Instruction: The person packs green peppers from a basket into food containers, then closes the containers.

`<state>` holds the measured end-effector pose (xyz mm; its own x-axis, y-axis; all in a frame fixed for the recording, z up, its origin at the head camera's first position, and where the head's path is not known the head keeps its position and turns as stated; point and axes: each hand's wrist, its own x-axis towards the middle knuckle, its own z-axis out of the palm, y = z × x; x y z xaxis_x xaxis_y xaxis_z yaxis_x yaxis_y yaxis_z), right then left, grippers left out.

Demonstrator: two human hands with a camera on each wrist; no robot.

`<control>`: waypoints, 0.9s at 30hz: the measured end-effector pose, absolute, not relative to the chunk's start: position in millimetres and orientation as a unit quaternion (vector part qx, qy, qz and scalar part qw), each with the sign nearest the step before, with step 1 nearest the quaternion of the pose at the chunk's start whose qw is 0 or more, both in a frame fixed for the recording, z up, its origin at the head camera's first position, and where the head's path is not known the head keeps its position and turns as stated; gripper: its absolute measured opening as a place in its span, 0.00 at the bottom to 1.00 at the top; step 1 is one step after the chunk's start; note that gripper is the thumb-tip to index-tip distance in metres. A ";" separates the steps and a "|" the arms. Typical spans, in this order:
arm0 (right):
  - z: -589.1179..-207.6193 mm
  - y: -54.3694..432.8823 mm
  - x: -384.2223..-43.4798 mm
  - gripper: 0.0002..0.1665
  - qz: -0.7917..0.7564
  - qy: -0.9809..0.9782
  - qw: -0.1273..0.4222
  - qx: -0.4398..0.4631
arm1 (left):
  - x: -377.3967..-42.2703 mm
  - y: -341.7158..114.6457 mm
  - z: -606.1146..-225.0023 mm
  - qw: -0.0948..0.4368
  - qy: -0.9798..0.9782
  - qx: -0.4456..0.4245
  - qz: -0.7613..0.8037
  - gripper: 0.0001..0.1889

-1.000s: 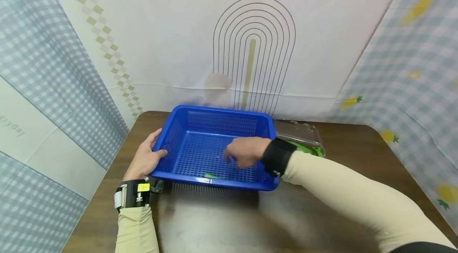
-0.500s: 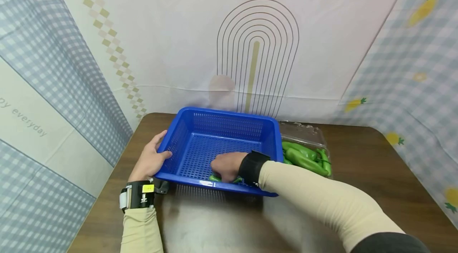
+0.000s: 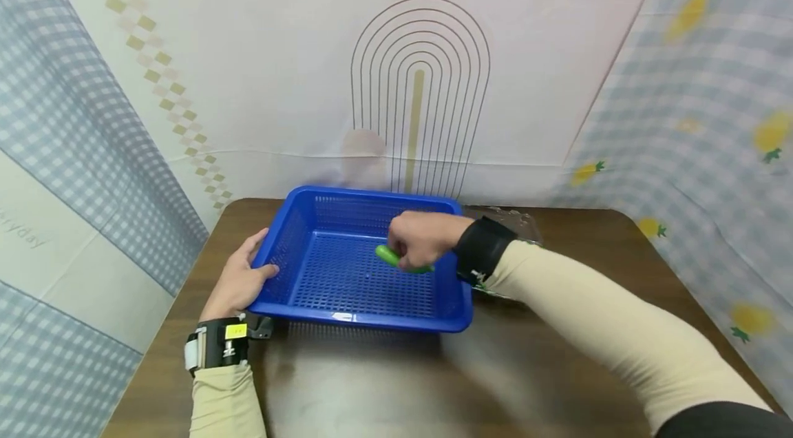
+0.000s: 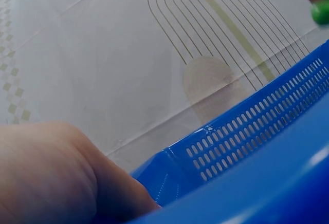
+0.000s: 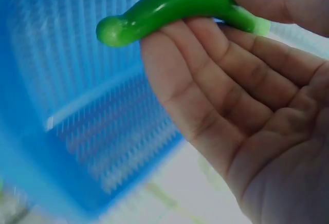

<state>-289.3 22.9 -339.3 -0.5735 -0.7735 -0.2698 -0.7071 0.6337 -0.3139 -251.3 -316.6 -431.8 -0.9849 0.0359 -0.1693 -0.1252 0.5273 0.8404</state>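
Observation:
A blue perforated plastic basket (image 3: 372, 319) sits on the table. My left hand (image 3: 238, 281) grips its left rim, thumb over the inner side; in the left wrist view the basket's wall (image 4: 252, 188) fills the lower right beside that hand. Over the basket's right half, my right hand (image 3: 427, 237) holds a green chili pepper (image 3: 387, 256). Up close, the glossy curved pepper (image 5: 175, 5) is pinched between thumb and fingers, and a paler green end shows beyond the thumb. The visible basket floor (image 3: 347, 269) is bare blue mesh.
Behind and right of the basket, a clear plastic container (image 3: 513, 221) is partly covered by my right wrist and sleeve. A patterned cloth (image 3: 297, 80) hangs behind the brown wooden table (image 3: 576, 238).
My right hand first reaches down to green peppers by the basket's front wall. It then rises and moves back and right with a pepper. My left hand keeps its grip on the rim.

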 end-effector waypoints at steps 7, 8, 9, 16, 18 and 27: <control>-299.2 78.4 -292.3 0.22 -0.120 0.902 0.142 -0.388 | -248.0 -332.4 -433.7 0.084 0.874 -0.033 0.477 0.43; -298.1 87.0 -292.5 0.22 -0.123 0.905 0.138 -0.383 | -247.4 -334.2 -433.8 0.085 0.875 -0.035 0.476 0.43; -298.0 95.0 -292.4 0.23 -0.122 0.908 0.132 -0.378 | -246.7 -336.1 -433.7 0.086 0.876 -0.036 0.474 0.43; -322.1 132.0 -285.3 0.29 -0.097 0.930 0.130 -0.329 | -242.9 -349.4 -432.7 0.083 0.882 -0.036 0.463 0.43; -333.2 135.6 -282.5 0.31 -0.096 0.932 0.142 -0.319 | -243.3 -351.8 -432.9 0.082 0.882 -0.034 0.462 0.43; -353.4 139.4 -286.1 0.19 -0.108 0.936 0.160 -0.294 | -242.8 -352.2 -433.2 0.079 0.884 -0.026 0.459 0.43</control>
